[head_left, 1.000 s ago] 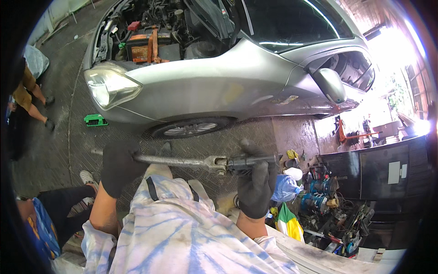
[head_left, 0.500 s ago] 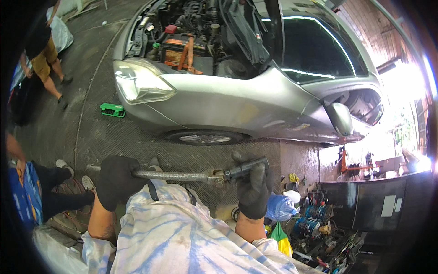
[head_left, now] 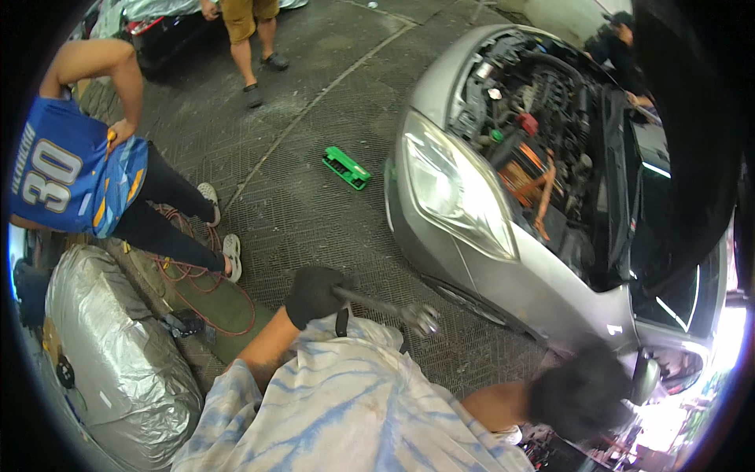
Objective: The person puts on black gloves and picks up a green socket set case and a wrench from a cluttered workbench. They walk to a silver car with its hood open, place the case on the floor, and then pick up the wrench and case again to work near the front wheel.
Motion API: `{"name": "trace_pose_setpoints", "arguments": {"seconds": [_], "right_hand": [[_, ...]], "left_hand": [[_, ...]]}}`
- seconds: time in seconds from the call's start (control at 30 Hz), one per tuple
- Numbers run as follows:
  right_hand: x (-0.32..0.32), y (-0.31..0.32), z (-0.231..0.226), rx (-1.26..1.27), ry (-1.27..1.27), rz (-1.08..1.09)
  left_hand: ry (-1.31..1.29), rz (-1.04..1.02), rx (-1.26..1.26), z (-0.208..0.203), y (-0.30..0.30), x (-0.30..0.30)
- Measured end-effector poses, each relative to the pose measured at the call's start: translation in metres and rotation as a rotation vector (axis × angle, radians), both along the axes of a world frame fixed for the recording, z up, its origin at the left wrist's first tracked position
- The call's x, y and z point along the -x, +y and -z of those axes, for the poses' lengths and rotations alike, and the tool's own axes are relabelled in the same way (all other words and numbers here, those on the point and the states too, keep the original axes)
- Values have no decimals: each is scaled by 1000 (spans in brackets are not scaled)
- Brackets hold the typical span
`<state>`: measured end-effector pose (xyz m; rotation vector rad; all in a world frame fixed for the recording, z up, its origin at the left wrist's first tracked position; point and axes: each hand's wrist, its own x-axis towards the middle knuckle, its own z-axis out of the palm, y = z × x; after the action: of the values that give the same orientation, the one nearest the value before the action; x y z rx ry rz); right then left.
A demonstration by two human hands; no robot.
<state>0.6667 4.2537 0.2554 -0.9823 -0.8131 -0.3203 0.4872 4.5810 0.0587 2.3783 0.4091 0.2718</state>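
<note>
My left hand (head_left: 316, 297), in a dark glove, is wrapped round a long metal breaker bar (head_left: 377, 302), which it holds in front of my waist. The bar's hinged metal head (head_left: 421, 318) points right, and no black socket shows on it. My right hand (head_left: 580, 387), also gloved, is off the bar, stretched out to the right beside the car's fender. Motion smears its fingers, so I cannot make out what it holds, if anything. A silver car (head_left: 460, 228) stands ahead on the right with its engine bay (head_left: 543, 134) uncovered.
A green case (head_left: 346, 168) lies on the textured floor (head_left: 303, 208). At left stands a person in a blue jersey (head_left: 71, 169), near a red hose (head_left: 177, 283) and a silver-covered bulky shape (head_left: 118, 354). Another person's legs (head_left: 250, 47) are farther back; someone (head_left: 617, 43) is behind the car.
My view has swung left. My right hand has let go of the bar's head end and moved out right; the black socket no longer shows there. My left hand still grips the bar.
</note>
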Motion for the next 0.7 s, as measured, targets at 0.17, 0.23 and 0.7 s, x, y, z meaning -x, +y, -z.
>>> {"name": "trace_pose_setpoints", "arguments": {"seconds": [0.17, 0.23, 0.7], "right_hand": [[-39, 68, 76, 563, 810, 118], [-50, 138, 124, 767, 1075, -184], [-133, 466, 522, 1137, 1218, -634]], "left_hand": [[84, -265, 42, 53, 131, 25], [116, -382, 68, 64, 175, 26], [-316, -841, 1056, 184, 374, -217]]}}
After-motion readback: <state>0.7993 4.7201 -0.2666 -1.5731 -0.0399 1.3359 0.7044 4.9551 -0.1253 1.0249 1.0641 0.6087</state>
